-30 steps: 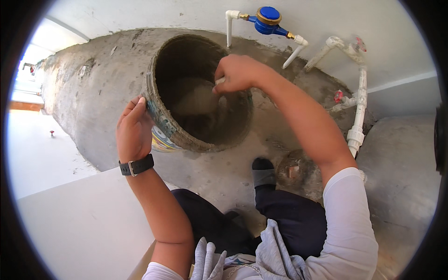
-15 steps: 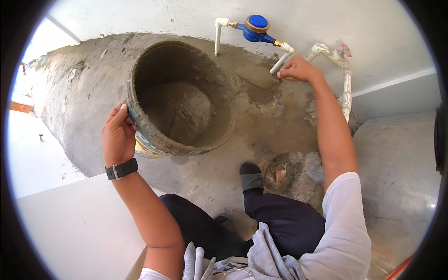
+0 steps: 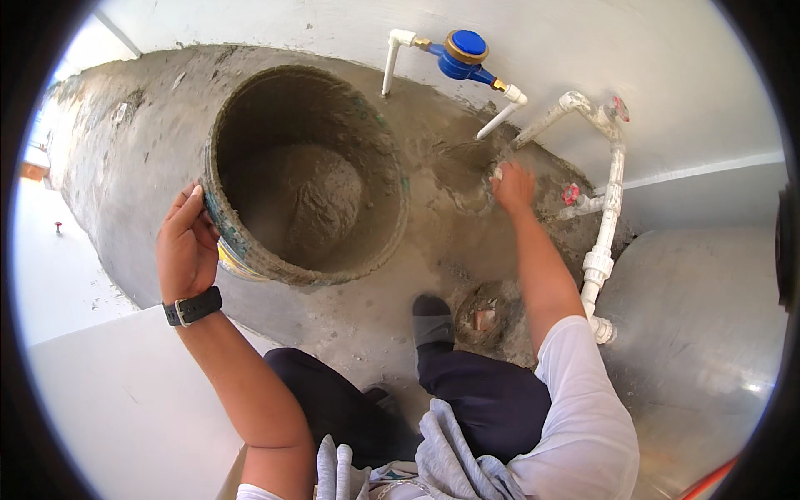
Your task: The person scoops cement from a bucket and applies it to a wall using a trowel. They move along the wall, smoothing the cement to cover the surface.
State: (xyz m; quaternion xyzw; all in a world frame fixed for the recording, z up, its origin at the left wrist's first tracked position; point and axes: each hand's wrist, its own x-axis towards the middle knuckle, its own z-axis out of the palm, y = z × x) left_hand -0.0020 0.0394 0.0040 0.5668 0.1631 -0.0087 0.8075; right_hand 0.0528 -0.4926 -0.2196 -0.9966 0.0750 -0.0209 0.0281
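My left hand (image 3: 187,242) is closed on the left rim of a mortar-caked bucket (image 3: 221,242), which is tilted with wet grey mortar (image 3: 321,196) inside. My right hand (image 3: 512,187) is closed on a small pale object (image 3: 497,173), perhaps a handle, low over a wet mortar patch (image 3: 454,179) on the concrete floor. Whatever continues beyond that pale object is hard to make out. Just above this patch, a white pipe stub (image 3: 493,123) slants down from a blue water meter (image 3: 460,60) on the wall.
White pipes (image 3: 615,179) with red valves (image 3: 571,194) run along the right beside a large metal cylinder (image 3: 683,317). My sandalled foot (image 3: 433,321) is by a round rough hollow (image 3: 479,304) in the floor. A white ledge (image 3: 125,383) lies at lower left.
My right hand came out of the bucket toward the pipe stub, then moved lower onto the wet patch. My left hand and the bucket shifted left in the view.
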